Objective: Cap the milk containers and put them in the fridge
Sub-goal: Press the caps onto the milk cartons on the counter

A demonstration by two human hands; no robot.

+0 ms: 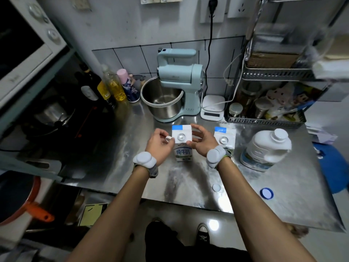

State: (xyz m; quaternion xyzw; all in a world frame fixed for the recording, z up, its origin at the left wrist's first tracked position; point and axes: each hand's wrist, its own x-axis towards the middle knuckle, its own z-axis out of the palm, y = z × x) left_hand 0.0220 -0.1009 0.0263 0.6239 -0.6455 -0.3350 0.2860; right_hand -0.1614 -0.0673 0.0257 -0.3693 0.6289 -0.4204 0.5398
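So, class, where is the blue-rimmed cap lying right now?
In the head view, the blue-rimmed cap lies loose on the steel counter near its front right edge, in front of the big white milk jug and right of a small white cap.

mixer with steel bowl, centre | scale right of it | bottles left of centre | rack with jars, right | microwave upper left

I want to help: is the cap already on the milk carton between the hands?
No, the white and blue milk carton shows a bare silver spout, and the left hand pinches the small white cap beside it.
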